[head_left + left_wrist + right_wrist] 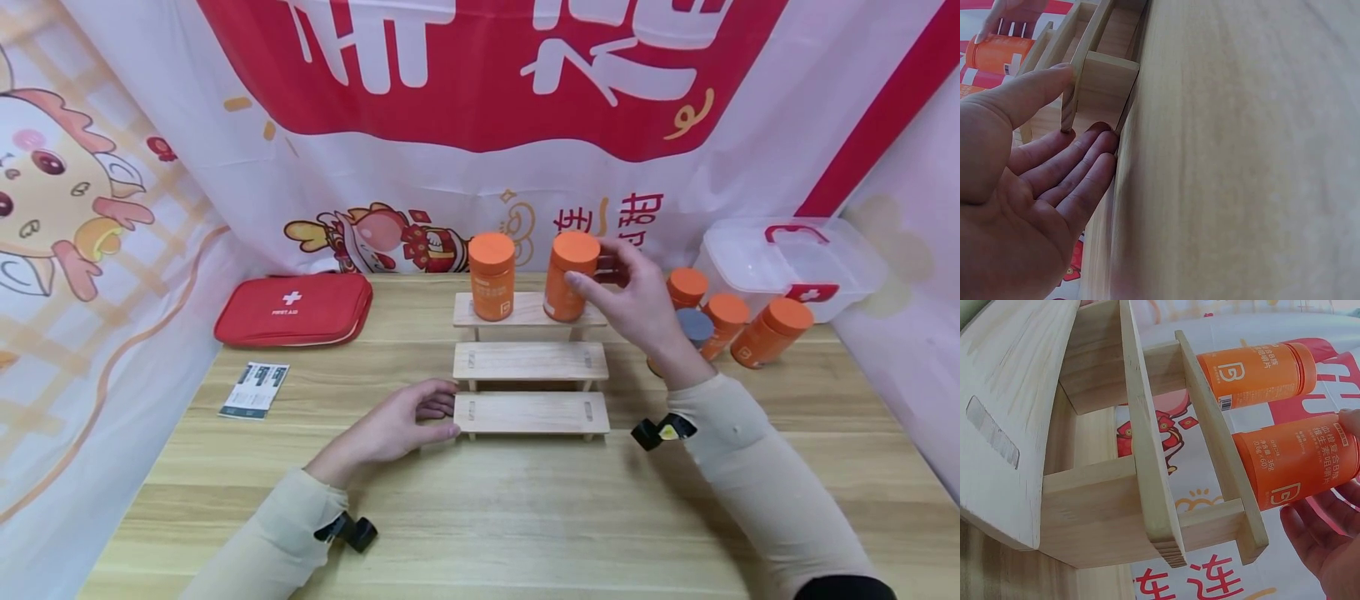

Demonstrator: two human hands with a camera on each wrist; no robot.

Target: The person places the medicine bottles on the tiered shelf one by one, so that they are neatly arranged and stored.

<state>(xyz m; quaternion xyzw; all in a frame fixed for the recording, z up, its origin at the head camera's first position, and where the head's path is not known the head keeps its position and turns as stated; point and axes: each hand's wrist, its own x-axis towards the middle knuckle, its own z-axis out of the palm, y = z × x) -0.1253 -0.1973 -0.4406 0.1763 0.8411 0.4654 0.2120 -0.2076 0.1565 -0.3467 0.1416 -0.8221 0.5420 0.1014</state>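
A three-tier wooden stand (531, 362) stands on the table. My right hand (636, 293) grips an orange supplement bottle (564, 287) at the right part of its top tier, thumb in front and fingers round the far side. The bottle is upright, its base at the board in the right wrist view. A second orange bottle (492, 287) stands to its left on the same tier. At the stand's lowest board my left hand (390, 423) holds the left end, thumb at the front corner and index fingertip at the back; its other fingers (1088, 194) extend beside the support.
Several more bottles, mostly orange-capped (774, 332) and one grey-capped (696, 327), stand right of the stand, partly behind my right forearm. Behind them is a clear lidded box (738, 258). A red first-aid pouch (292, 310) and a printed card (255, 390) lie at the left.
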